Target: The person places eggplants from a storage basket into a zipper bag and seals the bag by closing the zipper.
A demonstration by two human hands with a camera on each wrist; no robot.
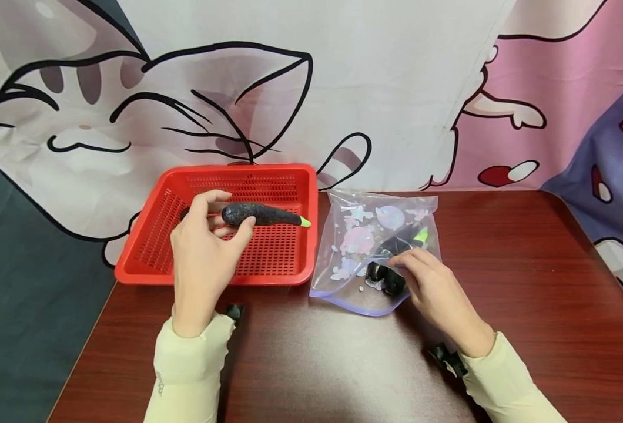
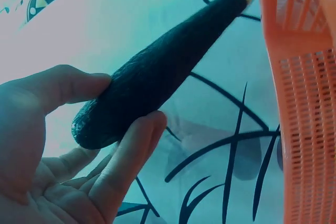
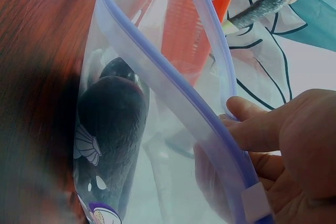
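Note:
My left hand [image 1: 206, 247] pinches the thick end of a black tapered vegetable [image 1: 261, 215] with a light green tip. The vegetable is held above a red plastic basket [image 1: 311, 258], its tip pointing right. At the right, a clear zip bag [image 1: 338, 276] with a purple seal and printed sea shapes lies on the table. My right hand [image 1: 438, 288] holds the bag's rim between thumb and fingers. In the right wrist view the bag's mouth gapes, and dark vegetables [image 3: 113, 114] of a similar kind lie inside; a green tip shows through the plastic in the head view.
The brown wooden table [image 1: 290, 352] carries the basket at the back left, with the bag right beside it. A cloth backdrop [image 1: 396, 88] with cartoon cats hangs directly behind the table. Black straps [image 1: 448, 359] are on both wrists.

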